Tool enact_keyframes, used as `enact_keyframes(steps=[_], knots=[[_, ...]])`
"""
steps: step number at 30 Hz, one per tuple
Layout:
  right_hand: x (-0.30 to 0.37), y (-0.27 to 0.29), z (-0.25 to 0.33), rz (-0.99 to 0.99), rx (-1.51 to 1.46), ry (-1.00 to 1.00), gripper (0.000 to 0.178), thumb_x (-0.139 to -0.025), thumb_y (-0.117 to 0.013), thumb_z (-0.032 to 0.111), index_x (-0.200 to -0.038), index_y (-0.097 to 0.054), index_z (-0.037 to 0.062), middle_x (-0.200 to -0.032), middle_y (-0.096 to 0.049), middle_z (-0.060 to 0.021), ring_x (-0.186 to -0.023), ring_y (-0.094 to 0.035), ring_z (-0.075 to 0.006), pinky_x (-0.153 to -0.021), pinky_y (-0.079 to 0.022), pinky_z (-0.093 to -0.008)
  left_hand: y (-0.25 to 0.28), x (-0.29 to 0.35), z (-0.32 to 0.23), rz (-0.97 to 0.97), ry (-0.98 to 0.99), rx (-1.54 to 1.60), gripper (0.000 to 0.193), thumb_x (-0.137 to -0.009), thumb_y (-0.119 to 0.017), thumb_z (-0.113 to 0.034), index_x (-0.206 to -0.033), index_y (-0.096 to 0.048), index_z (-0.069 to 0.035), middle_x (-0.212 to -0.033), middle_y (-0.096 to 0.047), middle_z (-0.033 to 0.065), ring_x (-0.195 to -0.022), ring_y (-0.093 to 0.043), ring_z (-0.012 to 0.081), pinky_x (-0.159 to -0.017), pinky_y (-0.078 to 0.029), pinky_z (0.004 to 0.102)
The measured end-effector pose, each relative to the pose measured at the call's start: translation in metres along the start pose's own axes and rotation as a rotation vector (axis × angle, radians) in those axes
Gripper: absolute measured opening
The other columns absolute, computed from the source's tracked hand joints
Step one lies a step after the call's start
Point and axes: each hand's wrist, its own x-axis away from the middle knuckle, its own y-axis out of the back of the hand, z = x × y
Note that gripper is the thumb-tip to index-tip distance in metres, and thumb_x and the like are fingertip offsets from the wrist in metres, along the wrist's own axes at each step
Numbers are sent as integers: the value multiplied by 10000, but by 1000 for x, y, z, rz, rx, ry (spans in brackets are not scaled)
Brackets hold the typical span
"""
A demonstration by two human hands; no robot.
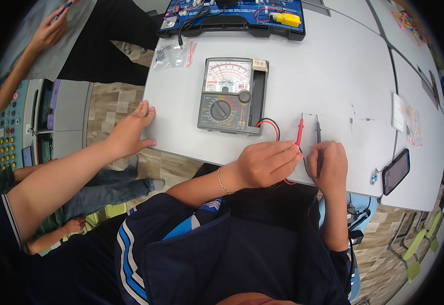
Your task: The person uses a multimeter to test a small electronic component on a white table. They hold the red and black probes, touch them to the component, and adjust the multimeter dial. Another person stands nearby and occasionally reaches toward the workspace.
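Note:
My left hand [267, 163], with a thin bracelet at the wrist, pinches a red test probe [299, 133]. A black test probe [319, 134] is held in the closed fingers of my right hand [331, 165]. Both probes point away from me, their tips at the two ends of a tiny component with wire leads [310, 114] on the table. Whether the tips press on its leads is too small to tell. Red and black leads [271, 123] run to a grey analog multimeter [222, 112] lying left of my hands, its needle dial and round selector knob facing up.
More tiny components [367, 119] lie to the right, before a phone [396, 172] and small plastic bags [413, 127]. At the back are an open blue kit case [232, 23] and a clear bag [173, 55]. Another person's hand [135, 129] rests on the table's left edge.

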Motion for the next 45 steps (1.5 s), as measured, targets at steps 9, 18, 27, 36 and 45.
enact_keyframes(steps=[9,18,27,36,45], knots=[[-1,-1,2,-18,10,2,224,-840,-732,-34,-955,-565,60,-788,-576,-103,-701,-540,-331,-665,-416,-436,2,-1,-1,5,4,7,151,-833,-824,-60,-970,-780,-13,-969,-772,116,-909,-779,258,-682,-637,327],[1,0,0,12,19,13,196,-864,-711,-15,-986,-568,42,-846,-611,-115,-753,-567,-352,-677,-452,-450,1,-1,0,-6,6,20,155,-825,-848,-59,-947,-766,-8,-967,-772,118,-898,-778,260,-688,-645,329],[-1,-1,1,-10,4,9,249,-821,-743,-35,-955,-561,71,-778,-577,-93,-693,-542,-319,-664,-413,-422,-3,2,0,-29,3,18,101,-859,-789,-57,-933,-739,-10,-1008,-746,117,-911,-763,248,-678,-630,320],[-3,0,3,-6,4,23,248,-817,-740,-41,-943,-558,70,-788,-596,-86,-701,-554,-316,-681,-414,-423,1,0,0,-4,9,33,166,-828,-853,-59,-953,-751,-17,-983,-766,115,-875,-770,245,-666,-637,322],[-1,1,2,5,16,7,278,-794,-752,-48,-948,-554,72,-776,-594,-82,-684,-545,-311,-671,-405,-417,0,0,0,-16,4,31,186,-840,-832,-61,-988,-733,-5,-1004,-750,126,-883,-763,251,-679,-633,323]])
